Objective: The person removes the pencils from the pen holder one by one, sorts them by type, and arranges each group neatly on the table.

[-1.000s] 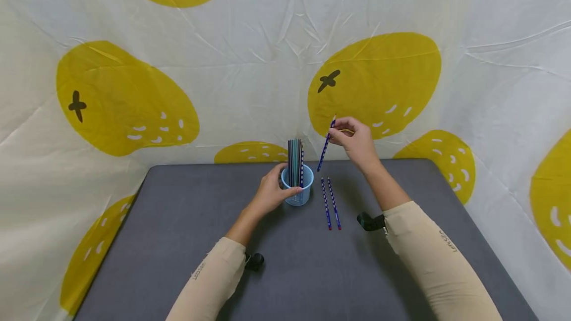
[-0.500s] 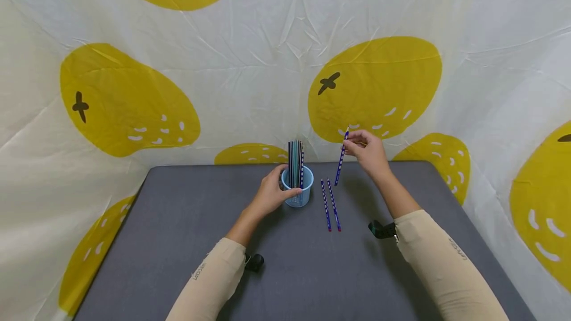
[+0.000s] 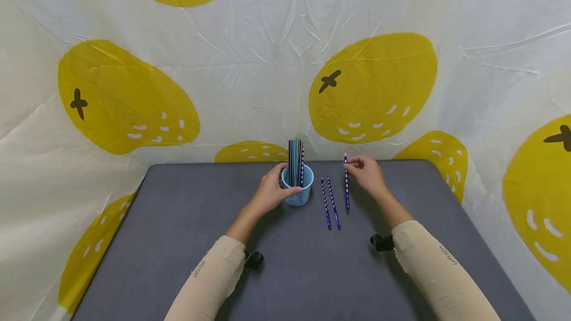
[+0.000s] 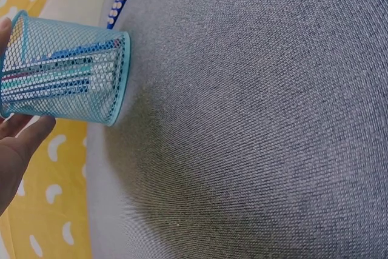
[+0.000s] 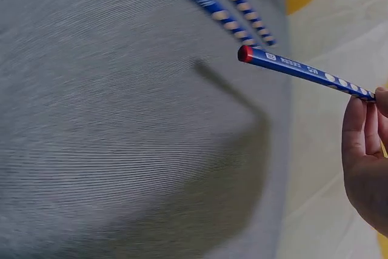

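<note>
A light-blue mesh pencil cup (image 3: 305, 196) stands near the far edge of the table. Several pencils (image 3: 295, 162), dark and teal, stand upright in it. My left hand (image 3: 270, 191) grips the cup's left side, thumb across the front of the rim. To the right, my right hand (image 3: 367, 174) pinches a blue dotted pencil (image 3: 346, 190) near its sharpened end. In the right wrist view this pencil (image 5: 303, 71) is tilted, its red end hanging above the table and its shadow apart from it. Two like pencils, one left (image 3: 326, 204) and one right (image 3: 333, 204), lie between cup and right hand.
The grey table (image 3: 303, 281) ends at the back against a hanging cloth (image 3: 250, 93) with yellow fruit shapes. Black wrist cameras stick out from the left sleeve (image 3: 214, 276) and the right sleeve (image 3: 439, 266).
My right hand has carried the pencil right, then down toward the table, beside the two lying pencils. The left hand and the cup have stayed in place.
</note>
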Available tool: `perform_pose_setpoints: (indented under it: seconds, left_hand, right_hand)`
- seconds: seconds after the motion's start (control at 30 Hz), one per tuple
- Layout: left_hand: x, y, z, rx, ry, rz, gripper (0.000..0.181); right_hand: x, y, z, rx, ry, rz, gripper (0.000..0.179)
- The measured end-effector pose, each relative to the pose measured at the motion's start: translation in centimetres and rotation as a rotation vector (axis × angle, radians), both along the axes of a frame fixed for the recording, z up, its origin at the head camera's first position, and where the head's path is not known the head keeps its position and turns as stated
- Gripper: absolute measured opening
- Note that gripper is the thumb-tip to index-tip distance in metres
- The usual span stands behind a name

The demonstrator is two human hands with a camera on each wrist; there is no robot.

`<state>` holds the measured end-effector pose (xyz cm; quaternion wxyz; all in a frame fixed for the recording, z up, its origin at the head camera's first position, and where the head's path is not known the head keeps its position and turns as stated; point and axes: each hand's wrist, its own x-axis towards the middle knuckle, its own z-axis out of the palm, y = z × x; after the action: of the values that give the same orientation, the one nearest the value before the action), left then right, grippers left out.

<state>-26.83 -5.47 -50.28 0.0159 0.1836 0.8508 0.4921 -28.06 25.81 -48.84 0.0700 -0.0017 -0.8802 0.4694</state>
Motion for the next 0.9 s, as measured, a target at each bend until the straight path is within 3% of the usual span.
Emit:
perform_pose_setpoints:
  seconds: [0.2,0.4,0.67,0.9]
  left_hand:
    - [0.2,0.0,0.2,0.0,-0.011,-0.006,0.085]
    - [0.3,-0.1,0.2,-0.003,-0.007,-0.012,0.085]
    - [0.1,0.0,0.1,0.0,-0.003,-0.011,0.085]
    - [0.0,0.0,0.0,-0.002,0.001,-0.005,0.085]
  right_hand:
    - [0.4,0.0,-2.4,0.096,-0.075,-0.006,0.026]
    - [0.7,-0.2,-3.6,0.123,-0.162,0.008,0.024]
    - [0.7,-0.6,-4.2,0.109,-0.23,0.016,0.023]
    - [0.8,-1.6,-3.9,0.161,-0.218,-0.012,0.022]
